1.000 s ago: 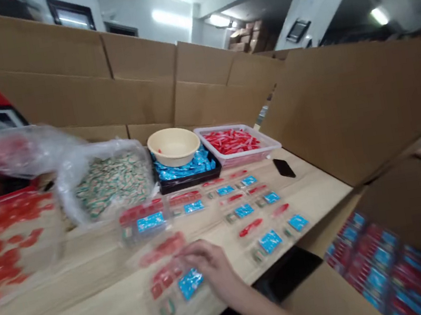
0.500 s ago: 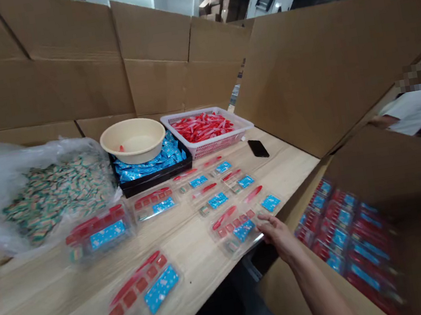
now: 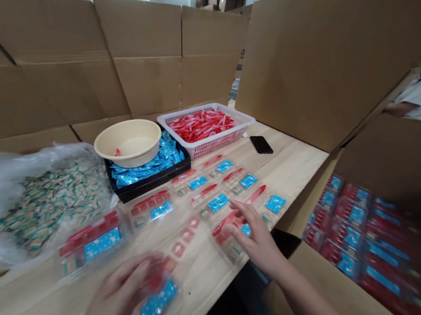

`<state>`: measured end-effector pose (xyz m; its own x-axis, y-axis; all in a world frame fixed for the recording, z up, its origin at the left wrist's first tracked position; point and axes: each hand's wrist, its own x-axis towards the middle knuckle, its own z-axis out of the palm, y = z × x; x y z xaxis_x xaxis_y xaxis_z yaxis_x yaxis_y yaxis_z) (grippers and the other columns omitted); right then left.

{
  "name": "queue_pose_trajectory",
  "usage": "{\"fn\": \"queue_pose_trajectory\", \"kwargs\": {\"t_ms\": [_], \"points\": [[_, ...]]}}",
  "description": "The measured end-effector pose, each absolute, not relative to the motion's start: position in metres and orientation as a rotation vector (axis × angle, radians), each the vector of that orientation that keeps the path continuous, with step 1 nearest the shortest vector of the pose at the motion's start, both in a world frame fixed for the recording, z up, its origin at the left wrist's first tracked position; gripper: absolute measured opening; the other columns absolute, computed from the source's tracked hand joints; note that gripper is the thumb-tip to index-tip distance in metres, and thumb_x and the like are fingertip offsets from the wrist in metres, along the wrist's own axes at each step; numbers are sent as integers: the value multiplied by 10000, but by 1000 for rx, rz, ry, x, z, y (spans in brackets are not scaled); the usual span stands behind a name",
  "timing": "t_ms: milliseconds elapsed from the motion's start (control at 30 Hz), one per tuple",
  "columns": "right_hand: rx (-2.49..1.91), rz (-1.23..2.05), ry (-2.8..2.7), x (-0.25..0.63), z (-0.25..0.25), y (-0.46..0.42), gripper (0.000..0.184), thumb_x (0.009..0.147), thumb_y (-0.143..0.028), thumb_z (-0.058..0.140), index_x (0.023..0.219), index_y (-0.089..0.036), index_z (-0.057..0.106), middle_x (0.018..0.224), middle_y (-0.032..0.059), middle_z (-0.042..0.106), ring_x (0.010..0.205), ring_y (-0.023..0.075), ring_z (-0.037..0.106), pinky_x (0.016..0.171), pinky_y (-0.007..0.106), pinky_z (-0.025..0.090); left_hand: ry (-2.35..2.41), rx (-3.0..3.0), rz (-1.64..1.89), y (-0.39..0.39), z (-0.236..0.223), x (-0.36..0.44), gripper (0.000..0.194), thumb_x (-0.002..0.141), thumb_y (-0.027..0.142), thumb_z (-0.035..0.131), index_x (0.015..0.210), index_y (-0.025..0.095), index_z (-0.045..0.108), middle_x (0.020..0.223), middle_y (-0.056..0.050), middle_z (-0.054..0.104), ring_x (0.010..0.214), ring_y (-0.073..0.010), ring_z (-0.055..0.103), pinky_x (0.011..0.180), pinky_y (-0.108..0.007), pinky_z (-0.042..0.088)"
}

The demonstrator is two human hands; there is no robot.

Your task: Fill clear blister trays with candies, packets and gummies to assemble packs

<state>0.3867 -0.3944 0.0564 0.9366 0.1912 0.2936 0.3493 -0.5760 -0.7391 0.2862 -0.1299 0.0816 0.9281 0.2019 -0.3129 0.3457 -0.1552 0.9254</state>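
My left hand (image 3: 132, 284), blurred by motion, is closed around one end of a strip of red squares (image 3: 178, 249). The strip slants up and right above the wood table. Beneath that hand lies a clear plastic tray with a blue sachet (image 3: 159, 303), partly covered by the hand. My right hand (image 3: 254, 236) hovers over another clear tray (image 3: 231, 254), thumb and fingers apart, nothing seen in them. That tray holds red squares, a red stick-like piece (image 3: 221, 224) and a blue sachet (image 3: 245, 230), partly hidden by my fingers.
Several similar trays (image 3: 160, 209) lie farther back. Behind them stand a bag of small green-and-beige packets (image 3: 58, 203), a black box (image 3: 150, 182) of blue sachets, a cream basin (image 3: 128, 144), a white basket (image 3: 209, 148) and a phone (image 3: 261, 144). At right, a carton (image 3: 317, 279) holds filled trays.
My left hand has come into view over the near tray, with the strip of red squares. My right hand has moved left from the tray's right edge to above it.
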Motion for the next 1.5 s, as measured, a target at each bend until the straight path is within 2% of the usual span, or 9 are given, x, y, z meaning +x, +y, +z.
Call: {"fn": "queue_pose_trajectory", "kwargs": {"t_ms": [100, 167, 267, 467, 633, 900, 1200, 1367, 1500], "points": [[-1884, 71, -398, 421, 62, -378, 469, 746, -357, 509, 1179, -201, 417, 914, 46, 578, 731, 150, 540, 651, 288, 449, 252, 1326, -379, -176, 94, 347, 211, 779, 319, 507, 919, 188, 594, 1014, -57, 626, 928, -197, 586, 784, -335, 478], [-1826, 107, -272, 449, 53, -376, 444, 715, -367, 525, 1100, -155, 464, 733, 9, 567, 603, 130, 522, 552, 257, 432, 306, 1147, -406, -191, 92, 377, 170, 769, 255, 520, 905, 168, 574, 946, -62, 641, 838, -171, 614, 747, -308, 487], [-1921, 51, -149, 484, 32, -383, 448, 697, -378, 524, 1064, -125, 482, 635, -11, 540, 562, 138, 520, 525, 255, 418, 415, 1056, -351, -197, 77, 402, 126, 743, 163, 529, 868, 155, 542, 822, -49, 646, 719, -141, 622, 689, -279, 495], [-2519, 12, -183, 510, 16, -385, 380, 752, -316, 486, 1074, -117, 516, 847, 100, 615, 806, 213, 568, 700, 299, 418, 527, 1567, -162, -206, 22, 437, 81, 714, 100, 521, 788, 129, 534, 718, -9, 592, 590, -94, 573, 549, -198, 455], [-2965, 17, -279, 508, 17, -376, 231, 783, -255, 449, 878, -115, 607, 984, 150, 576, 936, 263, 517, 717, 310, 401, 594, 1707, -92, -214, -13, 454, 212, 681, 129, 572, 885, 120, 514, 634, 18, 548, 470, -79, 503, 439, -179, 373], [-3042, -10, -268, 506, 19, -372, 308, 802, -302, 433, 951, -89, 598, 975, 180, 593, 924, 287, 530, 721, 341, 394, 536, 1808, -98, -230, -17, 440, 401, 710, 243, 574, 1072, 126, 448, 613, 26, 548, 428, -88, 496, 414, -190, 363], [-3009, 209, -196, 514, 25, -372, 355, 806, -366, 399, 1005, -121, 563, 956, 152, 618, 893, 256, 577, 694, 309, 405, 604, 1795, -148, -225, -8, 444, 311, 744, 262, 551, 1017, 124, 496, 553, 16, 566, 428, -103, 524, 439, -199, 398], [-2963, 296, -107, 515, 26, -370, 392, 815, -358, 380, 1106, -127, 505, 974, 164, 618, 915, 261, 578, 713, 325, 407, 641, 1767, -230, -222, -5, 447, 237, 729, 293, 571, 850, 90, 549, 445, 22, 517, 397, -128, 528, 396, -212, 400], [-2951, 321, -96, 517, 26, -370, 365, 819, -329, 378, 1078, -116, 524, 961, 167, 627, 918, 249, 580, 726, 312, 408, 627, 1780, -161, -225, -4, 448, 146, 736, 224, 558, 822, 107, 549, 432, 39, 500, 386, -103, 506, 385, -184, 364]]}}
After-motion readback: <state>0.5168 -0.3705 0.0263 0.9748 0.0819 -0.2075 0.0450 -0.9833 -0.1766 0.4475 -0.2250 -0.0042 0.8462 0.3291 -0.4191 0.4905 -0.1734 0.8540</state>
